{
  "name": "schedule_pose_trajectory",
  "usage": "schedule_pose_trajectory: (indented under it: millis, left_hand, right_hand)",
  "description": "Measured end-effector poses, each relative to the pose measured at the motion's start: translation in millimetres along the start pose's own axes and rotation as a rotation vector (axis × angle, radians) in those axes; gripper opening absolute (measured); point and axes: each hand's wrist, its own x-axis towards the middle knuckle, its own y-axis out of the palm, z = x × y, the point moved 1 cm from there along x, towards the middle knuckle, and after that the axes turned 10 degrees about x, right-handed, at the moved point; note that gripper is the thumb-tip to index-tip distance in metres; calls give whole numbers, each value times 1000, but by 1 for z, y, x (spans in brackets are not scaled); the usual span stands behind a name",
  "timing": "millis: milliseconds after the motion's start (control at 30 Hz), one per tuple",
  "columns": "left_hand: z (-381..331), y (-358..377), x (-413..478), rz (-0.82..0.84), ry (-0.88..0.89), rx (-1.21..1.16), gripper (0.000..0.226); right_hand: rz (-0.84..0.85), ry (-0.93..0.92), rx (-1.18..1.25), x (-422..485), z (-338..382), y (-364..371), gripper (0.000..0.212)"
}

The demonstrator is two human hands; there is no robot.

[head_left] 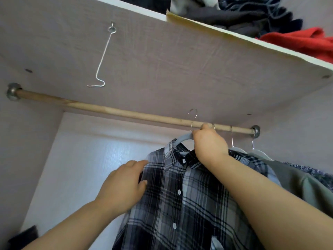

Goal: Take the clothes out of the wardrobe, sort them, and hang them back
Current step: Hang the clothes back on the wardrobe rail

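Head view: looking up into an open wardrobe (86,159), under its shelf (162,60).
Rail: one wooden rail (108,110) is running from wall to wall; its left and middle stretches are carrying nothing.
String hook: one white string hook (101,64) is dangling from a screw eye under the shelf, at the left.
Left hand: the left hand (124,184) is reaching up, its fingers (137,164) and thumb closing on the shoulder edge of the plaid shirt (180,204).
Task's thing: the plaid shirt is riding on a blue-grey hanger (185,137), right of centre, just under the rail.
Right hand: the right hand (209,143) is gripping the hanger's neck, its fingers wrapped tightly round it. The metal hook (192,124) is standing up across the rail; I cannot tell whether it is catching on it.
Already hanging: two white hangers (240,150) are sitting on the rail at the far right, above an olive garment (297,186) and a dark speckled garment (310,170).
Shelf pile: loose clothes (234,15), one of them a red garment (297,40), are lying heaped on top of the shelf.
Progress: judging by the mostly bare rail, hanging back is looking early; this shirt is being placed, and the pile may be waiting.
Counts: two hands, one rail, one string hook, three hangers, three garments by the rail. One extra hook is showing beside the right thumb, its hanger hidden.
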Motion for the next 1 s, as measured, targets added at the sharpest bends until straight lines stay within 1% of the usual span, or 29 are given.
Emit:
schedule_pose_trajectory:
  millis: [100, 167, 267, 333, 533, 633, 733, 800, 900, 1000]
  left_hand:
    - [3, 10, 7, 5, -6, 33, 54]
    - [5, 16, 9, 9, -7, 45, 54]
    - [5, 24, 8, 18, -6, 50, 53]
    - [7, 28, 5, 34, -7, 57, 54]
    - [10, 28, -11, 93, -32, 52, 55]
    - [10, 20, -23, 117, -50, 45, 55]
    - [11, 13, -41, 156, -70, 50, 54]
    - [16, 10, -63, 202, -89, 68, 54]
    - [27, 7, -109, 314, -139, 111, 56]
    - [41, 6, -168, 434, -193, 143, 57]
  right_hand:
    - [-13, 14, -3, 16, -2, 7, 46]
    - [3, 19, -17, 22, -3, 15, 43]
    - [45, 49, 52, 15, -3, 31, 45]
    - [65, 39, 57, 3, -3, 43, 48]
    - [28, 14, 80, -11, -7, 44, 44]
    - [-16, -55, 14, -27, -5, 50, 45]
    - [-31, -125, 74, -60, 5, 61, 46]
    - [46, -155, 170, -93, 17, 73, 49]
    - [245, -192, 276, -155, 44, 96, 50]
    - [384, -249, 361, -220, 74, 116, 50]
